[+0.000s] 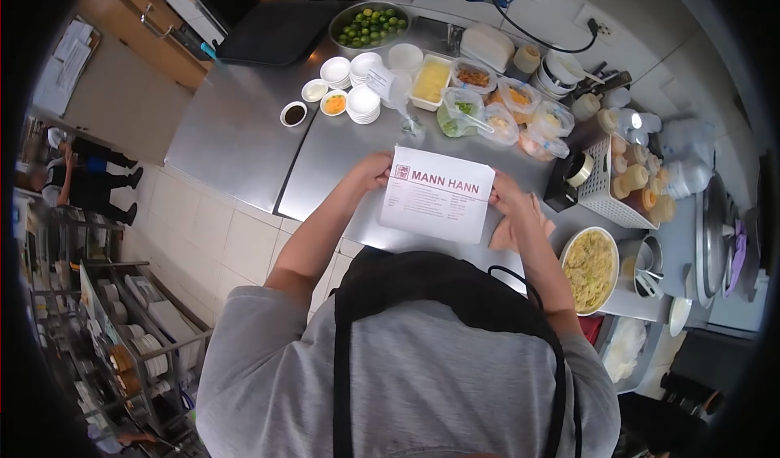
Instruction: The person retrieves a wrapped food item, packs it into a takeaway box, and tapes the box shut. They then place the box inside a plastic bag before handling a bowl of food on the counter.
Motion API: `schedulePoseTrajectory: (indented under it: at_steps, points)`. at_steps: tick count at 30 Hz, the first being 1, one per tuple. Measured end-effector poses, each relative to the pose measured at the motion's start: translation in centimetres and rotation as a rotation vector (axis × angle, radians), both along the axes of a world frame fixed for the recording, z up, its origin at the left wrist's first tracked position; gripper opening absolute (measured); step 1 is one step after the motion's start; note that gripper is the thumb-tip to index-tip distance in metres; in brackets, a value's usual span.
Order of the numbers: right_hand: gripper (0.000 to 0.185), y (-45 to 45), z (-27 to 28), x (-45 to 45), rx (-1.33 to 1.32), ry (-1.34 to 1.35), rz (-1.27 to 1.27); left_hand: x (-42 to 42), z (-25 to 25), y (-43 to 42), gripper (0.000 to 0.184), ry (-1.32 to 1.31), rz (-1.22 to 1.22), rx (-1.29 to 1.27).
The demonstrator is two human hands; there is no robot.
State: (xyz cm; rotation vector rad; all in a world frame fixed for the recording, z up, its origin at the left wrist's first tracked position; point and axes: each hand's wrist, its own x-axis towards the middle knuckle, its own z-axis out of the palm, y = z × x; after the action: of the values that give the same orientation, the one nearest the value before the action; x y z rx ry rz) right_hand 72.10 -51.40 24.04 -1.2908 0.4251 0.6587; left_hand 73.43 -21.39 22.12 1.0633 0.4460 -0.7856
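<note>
Left grip (374,170), right grip (505,192) on sheet (435,196), food bags (498,125) beyond

Grey short-sleeved shirt (455,377), black apron (431,279) with black neck straps, thin black cord, bare forearms

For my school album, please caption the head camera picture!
Left hand and right hand hold a MANN HANN sheet at a steel counter.
</note>
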Motion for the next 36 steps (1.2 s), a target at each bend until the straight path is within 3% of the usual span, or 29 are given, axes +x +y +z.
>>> schedulePoseTrajectory:
  at_steps: [6, 9, 11, 16, 25, 26, 27, 30, 36]
  points:
    - [0.013, -0.1, -1.7, 0.4, 0.131, 0.022, 0.093, 0.1, -1.1, 1.1, 0.017, 0.075, -0.134, 0.022]
    - [0.012, 0.3, -2.8, 0.1, -0.020, 0.108, 0.084, -0.8, -1.4, 1.0, 0.018, 0.088, -0.119, 0.182]
    - [0.009, 0.8, -4.1, -0.3, -0.136, 0.162, 0.100, -1.0, -1.6, 1.2, 0.018, 0.102, -0.128, 0.152]
    - [0.007, 1.1, -3.7, -1.2, -0.053, 0.152, 0.215, -1.5, -3.3, 2.5, 0.016, 0.112, -0.218, 0.097]
    - [0.027, 2.3, -0.5, -3.6, -0.155, 0.201, 0.235, -4.5, -4.8, 4.6, 0.010, 0.127, -0.321, 0.171]
    - [0.029, 2.4, -0.5, -3.9, -0.175, 0.192, 0.204, -4.8, -2.6, 4.2, 0.007, 0.025, -0.405, 0.343]
    - [0.029, 2.1, -0.9, -4.2, -0.170, 0.209, 0.195, -5.1, -1.6, 4.0, 0.016, -0.080, -0.492, 0.513]
    - [0.030, 1.1, -0.1, -5.4, -0.216, 0.188, 0.352, -6.1, -0.6, 4.9, 0.021, -0.053, -0.604, 0.527]
    - [0.027, -1.2, -1.5, -9.7, -0.157, 0.200, 0.355, -7.1, 0.4, 5.4, 0.030, 0.056, -0.678, 0.414]
